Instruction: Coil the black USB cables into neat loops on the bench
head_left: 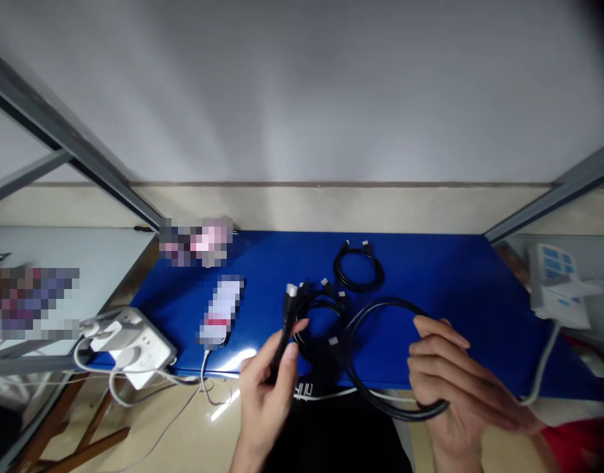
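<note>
The left hand (272,374) is gripping a black cable end (290,302), with the thumb and fingers closing around it and the pale metal tip pointing up, away from the person; the right hand (449,374) is curling its fingers around the far right side of a loop of black cable (415,414), which is hanging in the air between the hands, over the near edge of the blue counter (430,263); whether the two are belonging to one cable, I cannot tell. Beyond the left hand, a tangled black coil (326,304) is lying on the counter, its connectors pointing towards the back and partly hiding behind the hand; farther back and to the right, a neat black coil (363,287) is resting flat, both of its plugs pointing towards the wall (321,92). To the left, a pixelated phone-like item (225,302) is lying near a white cord (204,368); a white power strip (151,345) is sitting at the counter's left corner, with plugs filling part of it; at the far right, a white device (558,282) is standing beside the metal frame (523,203).
</note>
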`<state>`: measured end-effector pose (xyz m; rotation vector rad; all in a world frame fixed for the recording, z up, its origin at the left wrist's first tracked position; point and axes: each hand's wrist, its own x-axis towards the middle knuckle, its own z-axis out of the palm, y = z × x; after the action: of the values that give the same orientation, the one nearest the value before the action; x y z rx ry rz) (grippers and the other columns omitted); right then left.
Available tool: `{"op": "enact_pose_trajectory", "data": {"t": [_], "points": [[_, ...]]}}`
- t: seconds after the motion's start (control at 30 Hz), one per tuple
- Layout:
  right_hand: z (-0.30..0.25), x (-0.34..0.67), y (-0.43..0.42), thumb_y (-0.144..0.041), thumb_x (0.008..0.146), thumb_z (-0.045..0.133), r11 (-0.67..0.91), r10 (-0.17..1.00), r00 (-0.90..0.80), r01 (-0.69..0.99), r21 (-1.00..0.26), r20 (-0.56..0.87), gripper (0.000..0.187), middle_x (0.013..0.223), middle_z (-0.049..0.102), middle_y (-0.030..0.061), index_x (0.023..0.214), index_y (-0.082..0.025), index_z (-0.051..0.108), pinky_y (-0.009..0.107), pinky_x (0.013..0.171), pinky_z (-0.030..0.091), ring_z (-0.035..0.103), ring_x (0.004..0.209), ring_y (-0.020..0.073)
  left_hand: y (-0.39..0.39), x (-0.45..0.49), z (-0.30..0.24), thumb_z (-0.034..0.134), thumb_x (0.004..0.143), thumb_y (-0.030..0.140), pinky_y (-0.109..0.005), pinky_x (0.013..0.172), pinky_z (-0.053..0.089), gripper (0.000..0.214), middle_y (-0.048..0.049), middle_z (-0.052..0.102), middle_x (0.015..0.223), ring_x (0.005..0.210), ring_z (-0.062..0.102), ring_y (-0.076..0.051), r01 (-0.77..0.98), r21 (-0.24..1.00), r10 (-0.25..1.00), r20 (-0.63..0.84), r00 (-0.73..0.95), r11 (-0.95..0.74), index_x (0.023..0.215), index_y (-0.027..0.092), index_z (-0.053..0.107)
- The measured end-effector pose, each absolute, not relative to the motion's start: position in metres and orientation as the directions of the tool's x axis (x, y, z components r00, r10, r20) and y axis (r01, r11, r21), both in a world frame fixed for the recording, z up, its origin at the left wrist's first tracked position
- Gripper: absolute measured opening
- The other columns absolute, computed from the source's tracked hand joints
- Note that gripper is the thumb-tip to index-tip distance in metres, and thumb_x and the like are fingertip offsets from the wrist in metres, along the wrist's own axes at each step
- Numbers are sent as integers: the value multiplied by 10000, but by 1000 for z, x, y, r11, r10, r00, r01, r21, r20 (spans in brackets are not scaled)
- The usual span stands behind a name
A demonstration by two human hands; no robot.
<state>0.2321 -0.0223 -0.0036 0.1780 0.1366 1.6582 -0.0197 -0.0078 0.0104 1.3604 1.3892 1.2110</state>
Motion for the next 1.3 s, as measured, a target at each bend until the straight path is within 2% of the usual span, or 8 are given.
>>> {"op": "enact_pose_trajectory", "data": {"t": [0.13, 0.3, 0.57, 0.7, 0.9, 1.1, 1.2, 1.3], "points": [[5, 236, -45, -601, 1051, 643, -338, 930, -122, -655, -676, -347, 432, 394, 267, -113, 788, -258, 624, 255, 360, 187, 194, 322, 81, -2, -24, 7, 647, 1057, 406, -215, 436, 308, 367, 71, 419, 528, 437, 372, -96, 193, 976, 977, 137, -166, -104, 1324, 217, 813], [26, 212, -50, -628, 1044, 637, -418, 899, -2, -302, -857, -438, 464, 515, 408, -71, 1170, -195, 749, 280, 493, 266, 292, 469, 106, 0, -19, 4, 657, 1038, 424, -240, 423, 281, 383, 63, 413, 551, 451, 323, -114, 300, 948, 974, 160, -160, -107, 1311, 209, 817], [30, 224, -37, -636, 1029, 643, -278, 943, 195, 8, -961, -271, 534, 639, 359, -53, 1375, -243, 749, 270, 505, 326, 349, 555, 137, -1, -17, 11, 624, 1062, 461, -246, 451, 314, 409, 67, 416, 548, 468, 355, -117, 298, 953, 965, 125, -230, -52, 1314, 189, 797], [23, 214, -40, -538, 1085, 587, -152, 960, 249, 73, -986, -129, 444, 648, 498, -34, 1409, -276, 739, 261, 524, 421, 455, 541, 137, -3, -11, 16, 508, 1126, 401, -247, 554, 440, 430, 35, 576, 592, 524, 522, -136, 235, 961, 984, 167, -65, -148, 1405, 175, 746], [2, 183, -32, -311, 1120, 540, 204, 950, 186, 233, -951, 249, 306, 1084, 810, 54, 1336, -328, 755, 352, 901, 620, 772, 1006, 238, -5, 6, 21, 577, 1089, 307, -265, 683, 526, 285, -45, 747, 812, 699, 679, -179, 274, 923, 962, 272, 36, -271, 966, 203, 812], [-11, 201, -32, -292, 1116, 479, 279, 817, 391, 375, -884, 423, 264, 1333, 672, 92, 1104, -286, 742, 481, 1048, 500, 661, 1218, 297, 8, -25, 8, 660, 1051, 325, -291, 713, 507, 436, -54, 699, 927, 841, 675, -199, 381, 902, 902, 325, -284, -205, 630, 210, 650], [-7, 206, -34, -339, 1063, 562, 309, 812, 360, 404, -861, 460, 188, 1586, 527, 112, 1180, -284, 698, 602, 1155, 411, 547, 1411, 383, 13, -40, 3, 675, 1041, 341, -385, 965, 536, 459, -83, 740, 1224, 1209, 681, -294, 461, 866, 869, 368, -331, -192, 598, 220, 659], [-1, 206, -37, -377, 1007, 632, 304, 857, 270, 422, -854, 439, 282, 1786, 304, 95, 1275, -288, 636, 748, 1241, 272, 318, 1607, 477, 14, -44, 5, 667, 1039, 305, -575, 1279, 318, 436, -54, 682, 1507, 1590, 416, -376, 567, 789, 802, 488, -343, -237, 609, 235, 681]]}}
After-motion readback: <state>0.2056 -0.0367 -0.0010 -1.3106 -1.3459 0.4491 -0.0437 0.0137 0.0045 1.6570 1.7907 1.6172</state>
